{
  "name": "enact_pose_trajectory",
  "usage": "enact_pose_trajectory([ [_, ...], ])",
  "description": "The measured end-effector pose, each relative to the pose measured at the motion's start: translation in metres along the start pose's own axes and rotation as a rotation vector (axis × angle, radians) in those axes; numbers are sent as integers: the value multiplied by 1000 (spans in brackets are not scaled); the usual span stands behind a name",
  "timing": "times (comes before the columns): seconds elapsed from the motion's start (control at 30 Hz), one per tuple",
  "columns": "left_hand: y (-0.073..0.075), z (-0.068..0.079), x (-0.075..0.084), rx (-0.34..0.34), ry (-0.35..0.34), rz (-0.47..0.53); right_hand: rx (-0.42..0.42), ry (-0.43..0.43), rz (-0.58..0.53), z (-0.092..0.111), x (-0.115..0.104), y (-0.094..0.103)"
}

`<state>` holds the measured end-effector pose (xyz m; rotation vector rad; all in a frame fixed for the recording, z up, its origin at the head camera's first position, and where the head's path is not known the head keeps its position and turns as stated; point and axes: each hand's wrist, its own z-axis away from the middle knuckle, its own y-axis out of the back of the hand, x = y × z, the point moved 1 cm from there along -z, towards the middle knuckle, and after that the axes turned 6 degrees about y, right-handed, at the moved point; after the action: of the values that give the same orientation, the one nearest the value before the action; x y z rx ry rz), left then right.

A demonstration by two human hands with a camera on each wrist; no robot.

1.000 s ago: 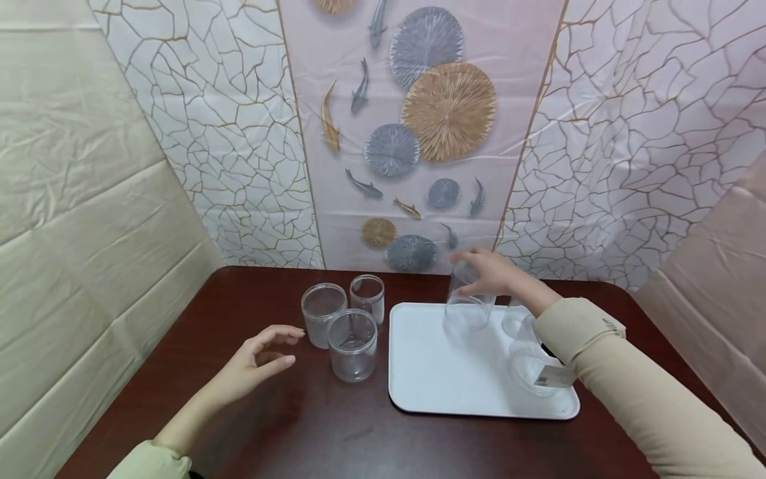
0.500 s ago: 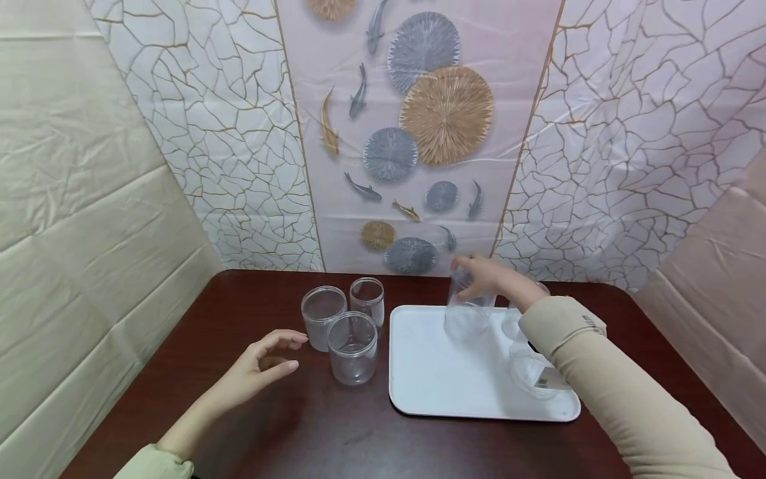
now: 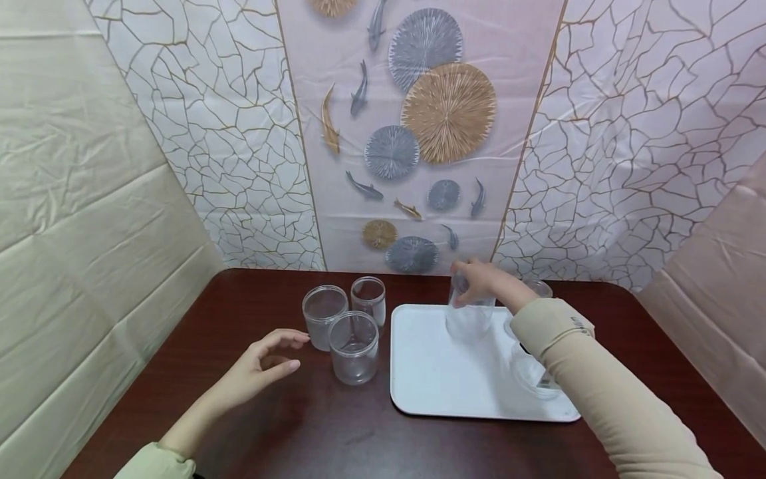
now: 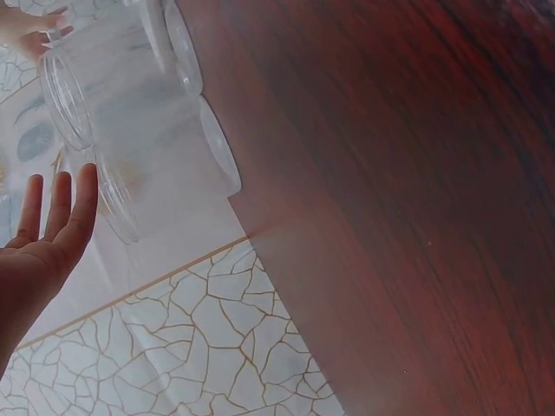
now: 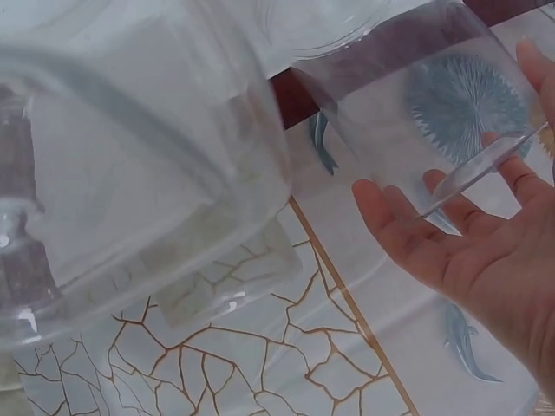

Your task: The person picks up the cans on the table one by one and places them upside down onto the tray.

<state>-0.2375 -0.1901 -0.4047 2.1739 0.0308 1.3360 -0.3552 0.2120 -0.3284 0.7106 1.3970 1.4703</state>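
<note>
My right hand [image 3: 479, 283] grips a tall clear plastic jar [image 3: 469, 322] around its top. The jar stands upright at the back of the white tray [image 3: 431, 386]. In the right wrist view, the fingers [image 5: 408, 234] curve around the jar's rim [image 5: 481, 169]. My left hand [image 3: 257, 366] hovers over the table with fingers loosely bent and nothing in them. Its fingertips lie close to a clear jar [image 3: 320, 326]; whether they touch cannot be told. Two more clear jars stand beside that one, one in front [image 3: 354, 362] and a narrower one behind [image 3: 372, 306].
More clear containers stand on the tray's right side, partly hidden by my right sleeve [image 3: 553, 326]; one low container [image 3: 529, 379] bears a label. A dark red-brown table [image 3: 353, 432] lies beneath. A patterned cloth wall [image 3: 413, 199] rises just behind the table.
My right hand has come down slightly with the tall jar. The right wrist and sleeve have shifted left, uncovering more of a container at the tray's back right. The left hand has barely moved.
</note>
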Motion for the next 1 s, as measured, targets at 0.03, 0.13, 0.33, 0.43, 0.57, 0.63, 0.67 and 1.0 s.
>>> enact_pose_trajectory([
  [0.03, 0, 0, 0, 0, -2, 0, -2, 1, -5, 0, 0, 0],
  [0.13, 0, 0, 1, 2, -10, -2, -7, 3, -14, 0, 0, -2],
  [0.33, 0, 0, 2, 6, -3, -4, -8, 1, -22, -1, 1, -3],
  [0.43, 1, 0, 2, 4, -6, -4, -14, 1, -26, -2, 2, -3],
  [0.57, 0, 1, 2, 5, 0, -5, -24, -9, -29, -1, 0, -2],
  [0.63, 0, 0, 2, 3, 7, -6, -29, -16, -29, 0, -1, -2],
  [0.67, -1, 0, 1, 2, 10, -5, -33, -21, -27, 0, -1, -2],
  [1.0, -3, -2, 2, -7, 0, 2, -53, -23, -20, 4, -3, -4],
])
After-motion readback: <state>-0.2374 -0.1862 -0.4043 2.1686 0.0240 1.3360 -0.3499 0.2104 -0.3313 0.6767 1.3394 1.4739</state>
